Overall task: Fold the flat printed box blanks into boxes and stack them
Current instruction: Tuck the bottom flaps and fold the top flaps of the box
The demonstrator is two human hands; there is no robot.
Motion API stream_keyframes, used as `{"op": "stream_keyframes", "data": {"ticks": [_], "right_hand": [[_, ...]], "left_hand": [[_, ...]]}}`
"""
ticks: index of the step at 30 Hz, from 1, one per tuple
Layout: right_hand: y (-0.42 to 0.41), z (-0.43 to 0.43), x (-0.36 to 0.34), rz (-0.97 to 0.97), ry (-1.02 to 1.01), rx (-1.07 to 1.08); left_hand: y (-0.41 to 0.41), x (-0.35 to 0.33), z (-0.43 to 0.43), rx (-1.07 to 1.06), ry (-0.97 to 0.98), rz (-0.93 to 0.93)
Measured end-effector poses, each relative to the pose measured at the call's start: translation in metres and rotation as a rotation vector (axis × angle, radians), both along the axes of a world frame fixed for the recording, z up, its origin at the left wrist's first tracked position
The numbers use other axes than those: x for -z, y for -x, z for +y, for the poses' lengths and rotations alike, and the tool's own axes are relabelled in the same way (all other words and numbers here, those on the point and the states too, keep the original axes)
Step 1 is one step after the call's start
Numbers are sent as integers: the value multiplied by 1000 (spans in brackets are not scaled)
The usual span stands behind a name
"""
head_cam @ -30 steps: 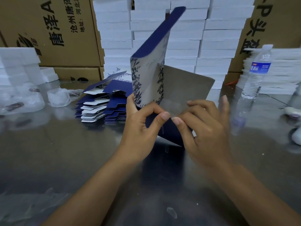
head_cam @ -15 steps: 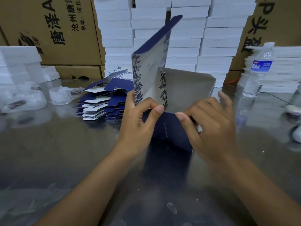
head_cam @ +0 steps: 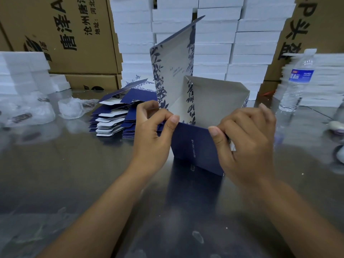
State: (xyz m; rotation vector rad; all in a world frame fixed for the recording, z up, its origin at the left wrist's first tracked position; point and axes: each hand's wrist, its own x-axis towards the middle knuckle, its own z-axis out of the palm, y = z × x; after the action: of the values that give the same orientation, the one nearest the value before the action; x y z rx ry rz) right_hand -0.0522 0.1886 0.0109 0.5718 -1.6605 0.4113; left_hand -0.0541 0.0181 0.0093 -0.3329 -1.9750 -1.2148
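**Item under work.** 1 partly erected navy-and-white printed cardboard box (head_cam: 193, 146) stands on the reflective grey table (head_cam: 74, 174), directly in front of the person and between both hands. Its navy front panel is raised. A tall floral-printed panel stands upright at the rear left, and a plain grey inner wall stands at the right.

**Hands.** The left hand (head_cam: 150, 138) pinches the upper left corner of the navy panel between thumb and curled fingers. The right hand (head_cam: 247, 142) pinches the upper right corner in the same way. Both are closed on the card.

**Supply.** A pile of flat navy-and-white box blanks (head_cam: 115, 116) lies on the table just left of the box, apart from it.

**Step in hand.** Judged to be wall forming: the front panel is being set square against the side walls. The tall panel is not yet folded down.

**Next move.** It likely calls for keeping both corners level while the side flaps are tucked in, then closing the tall panel over. Uneven pressure could crease the navy face.

**Stacking.** No finished boxes of this print can be identified in view.
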Motion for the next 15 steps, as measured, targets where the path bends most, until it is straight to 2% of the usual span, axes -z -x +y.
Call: {"op": "stream_keyframes", "data": {"ticks": [3, 9, 15], "right_hand": [[1, 4, -2, 8, 6, 1], [1, 3, -2, -26, 35, 12], [1, 4, -2, 2, 17, -44]], "left_hand": [[2, 2, -2, -39, -5, 31], [2, 5, -6, -255, 71, 225], [2, 3, -6, -253, 66, 211]]}}
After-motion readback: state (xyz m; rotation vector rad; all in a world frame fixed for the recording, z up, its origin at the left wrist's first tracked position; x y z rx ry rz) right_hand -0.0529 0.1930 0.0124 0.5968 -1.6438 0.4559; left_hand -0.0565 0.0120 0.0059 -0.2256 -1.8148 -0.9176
